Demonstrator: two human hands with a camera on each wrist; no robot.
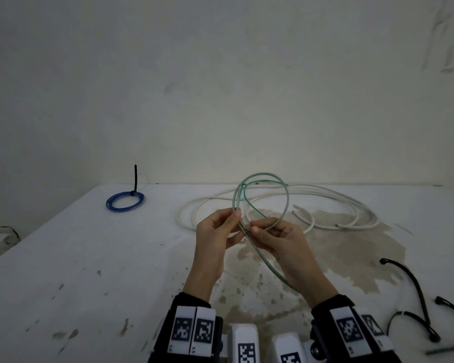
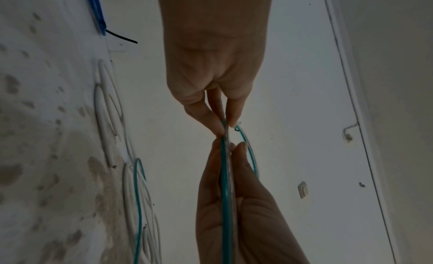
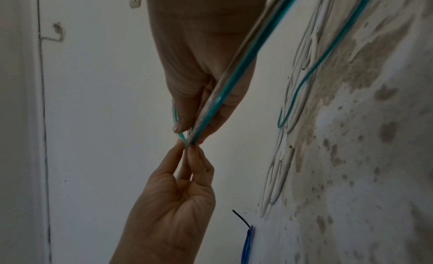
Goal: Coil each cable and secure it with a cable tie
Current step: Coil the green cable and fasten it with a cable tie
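The thin green and clear cable point(image 1: 286, 199) is being held above the stained white table point(image 1: 89, 258), the left hand point(image 1: 216, 233) and right hand point(image 1: 275, 238) both pinching its crossing strands, apparently so the loops are not springing apart.

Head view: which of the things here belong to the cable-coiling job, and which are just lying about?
Part of the job:
- thin green and clear cable, pinched by left hand and right hand
- loose white cable on the table
- coiled blue cable, already tied
- spare black cable ties

Lying about:
- stained white table
- wall switch
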